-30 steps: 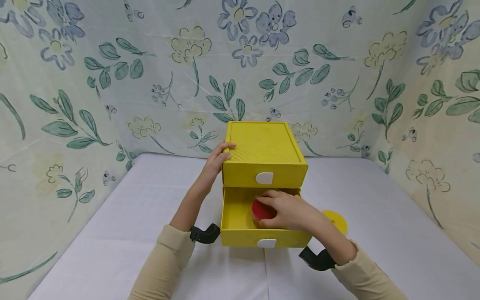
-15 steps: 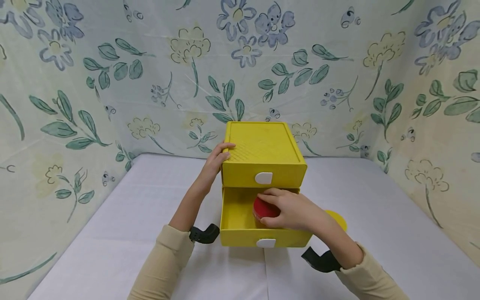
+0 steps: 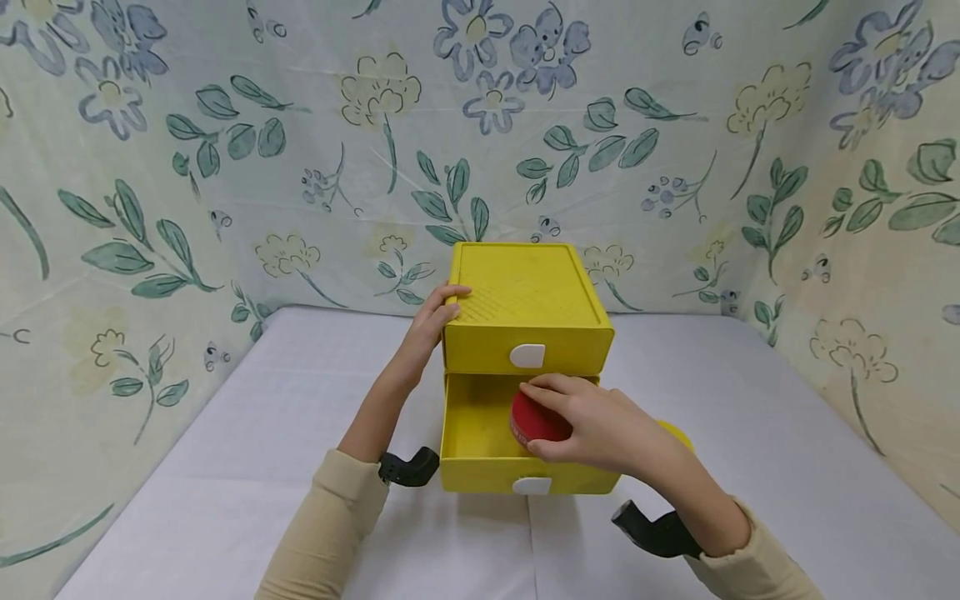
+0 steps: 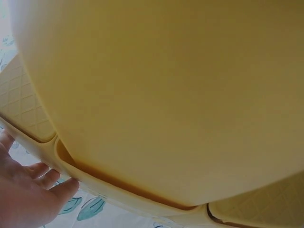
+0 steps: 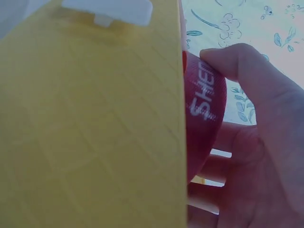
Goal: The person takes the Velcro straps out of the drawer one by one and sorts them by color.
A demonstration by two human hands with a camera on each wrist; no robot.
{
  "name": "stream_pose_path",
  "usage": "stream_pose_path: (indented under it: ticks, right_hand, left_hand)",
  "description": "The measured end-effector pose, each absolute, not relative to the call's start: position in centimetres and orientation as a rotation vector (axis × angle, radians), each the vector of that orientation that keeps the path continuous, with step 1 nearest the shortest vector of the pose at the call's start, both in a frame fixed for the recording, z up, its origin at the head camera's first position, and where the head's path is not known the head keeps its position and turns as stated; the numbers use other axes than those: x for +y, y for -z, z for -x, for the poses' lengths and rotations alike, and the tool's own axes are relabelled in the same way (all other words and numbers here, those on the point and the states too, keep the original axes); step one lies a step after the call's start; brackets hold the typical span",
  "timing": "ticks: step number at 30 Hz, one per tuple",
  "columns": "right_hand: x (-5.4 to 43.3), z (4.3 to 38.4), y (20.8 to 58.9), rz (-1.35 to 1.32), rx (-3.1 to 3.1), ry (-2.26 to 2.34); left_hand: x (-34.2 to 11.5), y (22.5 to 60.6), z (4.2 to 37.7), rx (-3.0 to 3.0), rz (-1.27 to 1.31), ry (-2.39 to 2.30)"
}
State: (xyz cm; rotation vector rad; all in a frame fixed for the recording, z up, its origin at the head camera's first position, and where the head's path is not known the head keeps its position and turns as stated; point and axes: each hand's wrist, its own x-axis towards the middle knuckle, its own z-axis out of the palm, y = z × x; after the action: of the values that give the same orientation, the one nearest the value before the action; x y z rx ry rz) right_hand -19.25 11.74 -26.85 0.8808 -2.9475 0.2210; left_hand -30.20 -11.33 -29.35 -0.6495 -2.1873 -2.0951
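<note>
A yellow two-drawer box [image 3: 525, 287] stands on the white-covered table, its lower drawer [image 3: 476, 473] pulled out and its upper drawer closed. My left hand [image 3: 423, 337] rests against the box's left side, fingertips over the top edge; the left wrist view shows the fingers along that edge. My right hand [image 3: 600, 421] grips a red round thing [image 3: 537, 418] between thumb and fingers, at the open lower drawer. In the right wrist view its side bears white letters, and the drawer front [image 5: 95, 123] hides part of it.
A yellow disc [image 3: 677, 432] lies on the table right of the drawer, mostly behind my right wrist. Floral cloth [image 3: 315, 167] hangs behind the table and at both sides. Each drawer front has a white handle [image 3: 528, 356].
My right hand has lifted the red round thing slightly and brought it a little to the right and nearer. The left hand and the box have stayed in place.
</note>
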Motion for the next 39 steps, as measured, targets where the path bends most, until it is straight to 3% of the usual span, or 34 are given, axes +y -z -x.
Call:
stream_pose_path:
  ticks: [14, 23, 39]
  right_hand:
    - [12.7, 18.5, 26.1, -0.843, -2.939, -0.272]
    - [13.2, 17.7, 25.7, -0.828, -2.935, -0.289]
    - [14.5, 16.3, 25.7, -0.766, -2.918, -0.316]
  left_hand:
    - [-11.1, 27.3, 28.0, -2.222, 0.667, 2.081]
    - [-11.4, 29.3, 30.4, -2.196, 0.658, 2.093]
    - [-11.3, 29.4, 30.3, -2.176, 0.667, 2.094]
